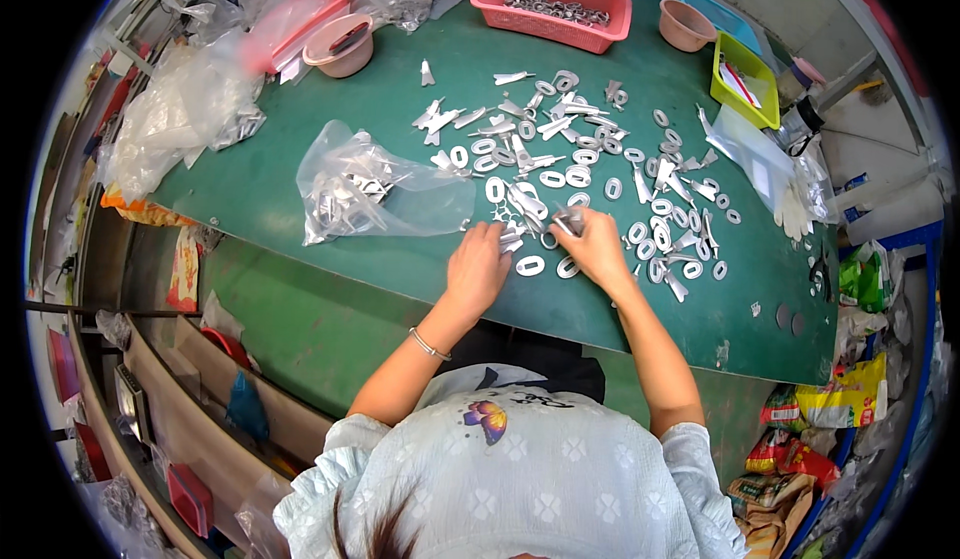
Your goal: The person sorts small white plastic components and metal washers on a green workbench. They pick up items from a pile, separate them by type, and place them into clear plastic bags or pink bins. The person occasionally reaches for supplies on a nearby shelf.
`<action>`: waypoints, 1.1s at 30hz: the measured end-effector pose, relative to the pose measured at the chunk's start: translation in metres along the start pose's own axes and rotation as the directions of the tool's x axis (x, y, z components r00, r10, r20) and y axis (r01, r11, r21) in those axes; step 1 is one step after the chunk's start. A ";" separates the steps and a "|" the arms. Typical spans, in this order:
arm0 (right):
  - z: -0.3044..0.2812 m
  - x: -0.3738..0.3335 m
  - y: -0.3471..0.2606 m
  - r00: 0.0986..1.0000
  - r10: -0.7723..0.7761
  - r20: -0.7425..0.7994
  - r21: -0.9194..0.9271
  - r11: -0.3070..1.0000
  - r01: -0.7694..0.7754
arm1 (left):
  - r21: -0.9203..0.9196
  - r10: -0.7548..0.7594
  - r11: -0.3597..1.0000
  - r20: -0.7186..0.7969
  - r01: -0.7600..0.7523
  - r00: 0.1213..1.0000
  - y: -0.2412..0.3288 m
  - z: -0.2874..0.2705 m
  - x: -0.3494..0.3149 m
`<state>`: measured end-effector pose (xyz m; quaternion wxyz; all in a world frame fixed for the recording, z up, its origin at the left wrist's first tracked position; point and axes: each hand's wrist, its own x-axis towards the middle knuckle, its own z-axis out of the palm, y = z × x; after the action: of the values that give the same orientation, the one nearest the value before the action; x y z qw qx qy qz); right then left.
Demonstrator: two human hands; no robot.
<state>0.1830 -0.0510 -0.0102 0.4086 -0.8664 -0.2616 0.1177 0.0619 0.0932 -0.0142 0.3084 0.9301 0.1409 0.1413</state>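
Observation:
At the near edge of the green table, my left hand has its fingers bent together on a silver metal part. Close by on the right, my right hand pinches another silver metal part between thumb and fingers. Many loose oval rings and flared, tapered metal pieces lie scattered beyond and to the right of both hands. A clear plastic bag with more silvery pieces inside lies left of my left hand.
A pink basket of metal parts stands at the far side, near pink bowls and a green basket. Plastic bags heap at the far left. White gloves lie at the right edge, and filled sacks stand below it.

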 end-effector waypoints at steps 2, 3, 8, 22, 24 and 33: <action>0.010 0.001 -0.010 0.995 -0.100 -0.010 -0.238 0.967 0.094 | 0.014 0.033 0.999 -0.031 -0.032 0.999 -0.001 0.001 -0.004; 0.017 0.001 -0.016 0.991 -0.131 0.005 -0.356 0.926 0.124 | 0.030 0.040 0.999 -0.053 -0.038 0.998 -0.004 0.001 -0.006; 0.008 0.001 0.000 0.999 0.030 -0.029 0.011 1.000 -0.029 | 0.043 0.048 0.998 -0.050 -0.046 0.998 -0.021 0.030 -0.009; 0.050 -0.053 -0.073 0.864 0.020 0.503 0.394 0.884 -0.250 | -0.854 -0.279 0.519 -0.182 -0.011 0.943 -0.006 -0.037 -0.096; 0.077 -0.064 -0.079 0.826 -0.120 0.551 0.591 0.755 -0.285 | -0.894 -0.375 0.448 -0.162 0.025 0.913 -0.016 -0.048 -0.123; 0.114 -0.115 -0.163 0.636 -0.248 0.731 0.550 0.766 -0.334 | -0.761 -0.645 0.642 -0.600 -0.090 0.473 -0.045 -0.175 -0.276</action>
<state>-0.0192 0.0459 0.0411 0.5235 -0.5429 -0.3308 0.5673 -0.2610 0.1247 0.0444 0.5505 0.5030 0.3705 0.5538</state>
